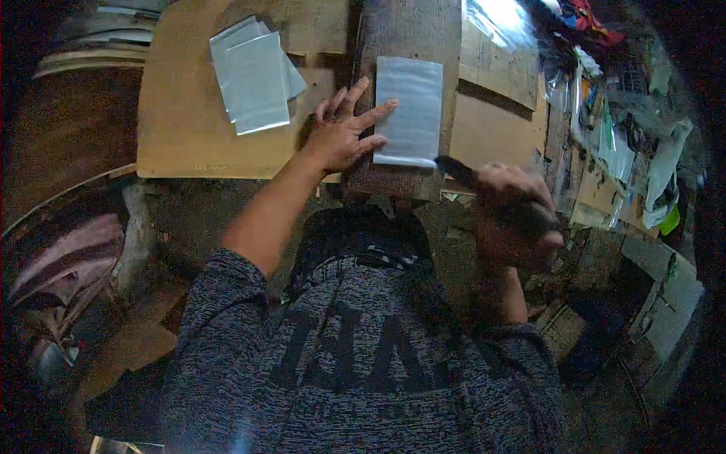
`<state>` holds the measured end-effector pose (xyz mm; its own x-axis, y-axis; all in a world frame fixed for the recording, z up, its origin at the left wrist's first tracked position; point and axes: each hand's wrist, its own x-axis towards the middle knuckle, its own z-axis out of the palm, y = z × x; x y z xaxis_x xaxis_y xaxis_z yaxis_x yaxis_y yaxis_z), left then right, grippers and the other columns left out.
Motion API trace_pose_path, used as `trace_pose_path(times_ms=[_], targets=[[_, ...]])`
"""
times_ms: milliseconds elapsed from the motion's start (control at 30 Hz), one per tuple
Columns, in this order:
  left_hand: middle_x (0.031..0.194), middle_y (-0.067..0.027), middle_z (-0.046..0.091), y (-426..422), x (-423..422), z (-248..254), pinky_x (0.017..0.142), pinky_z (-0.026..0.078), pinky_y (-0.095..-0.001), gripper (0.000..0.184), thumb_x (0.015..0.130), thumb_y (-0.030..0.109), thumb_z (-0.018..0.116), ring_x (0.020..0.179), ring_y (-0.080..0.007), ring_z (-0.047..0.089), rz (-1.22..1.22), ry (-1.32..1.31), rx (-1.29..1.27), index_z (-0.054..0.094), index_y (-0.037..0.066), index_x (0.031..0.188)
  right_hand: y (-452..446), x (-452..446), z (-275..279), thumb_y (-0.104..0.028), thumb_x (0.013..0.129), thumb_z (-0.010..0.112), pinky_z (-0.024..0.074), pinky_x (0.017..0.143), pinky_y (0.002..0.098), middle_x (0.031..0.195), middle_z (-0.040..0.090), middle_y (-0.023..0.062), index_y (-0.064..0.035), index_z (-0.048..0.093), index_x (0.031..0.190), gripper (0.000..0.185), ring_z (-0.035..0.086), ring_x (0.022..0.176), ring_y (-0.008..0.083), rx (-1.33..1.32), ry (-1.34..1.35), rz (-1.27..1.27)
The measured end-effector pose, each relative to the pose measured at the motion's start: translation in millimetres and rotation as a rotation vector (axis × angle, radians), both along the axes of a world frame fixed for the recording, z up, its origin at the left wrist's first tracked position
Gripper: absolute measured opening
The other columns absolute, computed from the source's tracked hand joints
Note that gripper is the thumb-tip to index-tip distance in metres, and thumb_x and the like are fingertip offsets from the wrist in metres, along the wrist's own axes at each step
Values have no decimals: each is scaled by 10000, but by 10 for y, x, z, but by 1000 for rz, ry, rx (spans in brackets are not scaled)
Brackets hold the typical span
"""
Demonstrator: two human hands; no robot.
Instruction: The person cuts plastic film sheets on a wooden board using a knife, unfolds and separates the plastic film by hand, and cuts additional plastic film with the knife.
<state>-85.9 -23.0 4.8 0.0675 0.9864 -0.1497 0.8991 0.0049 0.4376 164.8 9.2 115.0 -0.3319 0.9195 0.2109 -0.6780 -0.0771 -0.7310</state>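
A stack of clear plastic bags or sheets point(409, 113) lies on a dark wooden board point(409, 30). My left hand point(349, 129) is open at its left edge. The thumb and index finger rest on the plastic, and the other fingers are spread on the board beside it. My right hand point(518, 204), blurred by motion, is closed around a dark tool point(457, 171). The tool's tip is at the lower right corner of the plastic; its exact kind cannot be made out. More plastic pieces point(259, 83) lie loosely overlapped on cardboard to the left.
Brown cardboard point(178, 113) covers the surface on the left. Another cardboard sheet point(495, 132) lies right of the board. Clear plastic film point(491, 23) shines at the top right. Crumpled plastic and cloth point(669, 170) clutter the far right. A pink-brown cloth-like item point(72, 253) is at lower left.
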Motion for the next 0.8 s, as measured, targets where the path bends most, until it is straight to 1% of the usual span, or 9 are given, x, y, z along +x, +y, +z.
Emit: trace_pose_path(times_ms=[200, 300, 367, 400, 433, 533, 667, 700, 800], targets=[[1529, -107, 62, 24, -2, 46, 1067, 93, -588, 612, 826, 519, 560, 1388, -327, 148, 6, -15, -34, 307, 468, 1381, 58, 21, 27, -680, 672, 618, 403, 847, 405, 886, 563, 109, 11, 543, 914, 736, 524, 852, 245, 58, -60, 37], [1532, -101, 55, 12, -12, 35, 1070, 85, -584, 610, 828, 508, 568, 1392, -319, 138, 16, -17, -47, 312, 466, 1380, -64, -87, 151, -704, 675, 594, 426, 843, 404, 901, 582, 132, 35, 551, 914, 777, 545, 881, 265, 74, 41, 6], [1533, -98, 50, 5, 0, 33, 1072, 81, -582, 608, 830, 501, 572, 1394, -316, 133, 11, -28, -57, 314, 464, 1380, -140, -102, 38, -719, 675, 575, 432, 855, 418, 901, 591, 145, 56, 570, 910, 810, 560, 896, 282, -96, -298, -19], [1536, -84, 53, 4, 8, 26, 1071, 98, -584, 605, 831, 508, 560, 1377, -357, 158, 17, -27, -50, 293, 493, 1374, -128, -88, 51, -719, 675, 575, 432, 855, 418, 901, 591, 145, 56, 570, 910, 810, 560, 896, 282, -94, -304, -23], [1539, -69, 56, 13, 0, 22, 1069, 115, -587, 603, 832, 516, 549, 1361, -397, 183, 31, -23, -39, 273, 521, 1368, -82, -93, 65, -718, 684, 561, 426, 863, 429, 899, 593, 149, 64, 580, 908, 814, 565, 899, 284, -65, -263, 0], [1539, -72, 56, 1, -24, 16, 1067, 115, -590, 604, 833, 511, 551, 1359, -402, 187, 10, -73, -12, 273, 520, 1369, -96, -85, 208, -706, 698, 545, 411, 875, 446, 895, 595, 155, 65, 586, 912, 801, 568, 889, 281, 47, -207, 7], [1539, -72, 59, 7, 13, -6, 1068, 113, -582, 616, 829, 507, 559, 1363, -394, 183, 13, -69, -13, 268, 518, 1372, 69, 6, -81, -673, 718, 539, 398, 851, 444, 878, 578, 148, 27, 553, 938, 734, 545, 837, 264, 99, -262, -70], [1539, -71, 60, 24, 2, 17, 1067, 112, -582, 616, 829, 495, 566, 1368, -385, 173, 19, -55, -7, 275, 513, 1371, 98, -107, -66, -655, 721, 551, 398, 815, 422, 849, 551, 125, 7, 526, 946, 699, 507, 790, 253, 29, 19, -66], [1536, -77, 61, 11, -11, 98, 1065, 100, -590, 616, 826, 474, 577, 1379, -354, 153, 24, -26, -21, 301, 480, 1377, 187, -209, 73, -655, 752, 540, 340, 699, 369, 775, 478, 69, -30, 517, 902, 642, 413, 710, 220, 69, 97, -30]])
